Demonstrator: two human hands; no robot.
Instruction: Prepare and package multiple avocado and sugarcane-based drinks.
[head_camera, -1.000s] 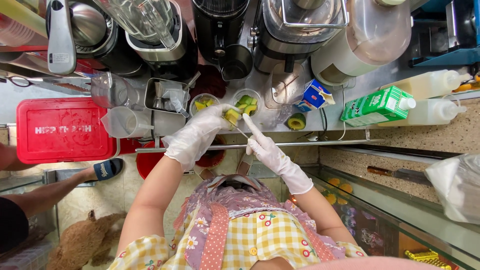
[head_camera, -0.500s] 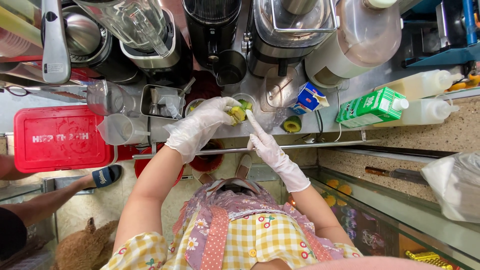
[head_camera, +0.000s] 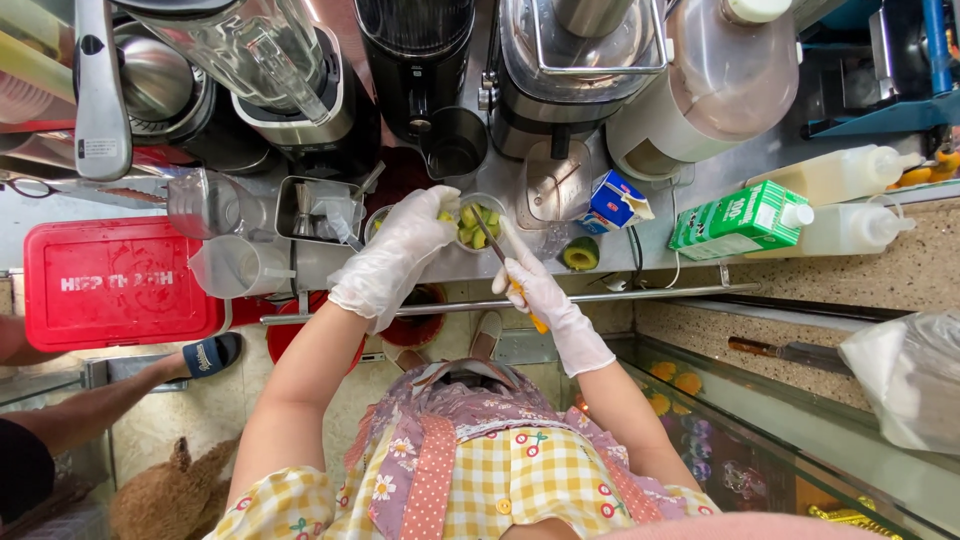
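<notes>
red box (head_camera: 120, 295), green carton (head_camera: 738, 220), perhaps blenders (head_camera: 290, 80)

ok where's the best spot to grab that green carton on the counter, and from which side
Grip the green carton across its long flat sides at mid-body, coming from above. It lies on its side with the white cap toward the squeeze bottles, so that end is crowded and the middle is clearer.

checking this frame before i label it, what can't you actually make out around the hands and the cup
Head view, the only one:
- Piece in the left hand: the gloved fingers cover most of it.
- Knife blade tip: lost among the green pieces in the cup.
- Second cup: mostly behind the left hand.
- Halved green fruit: too small to tell its kind.
- Right hand covers part of the knife's yellow handle.
</notes>
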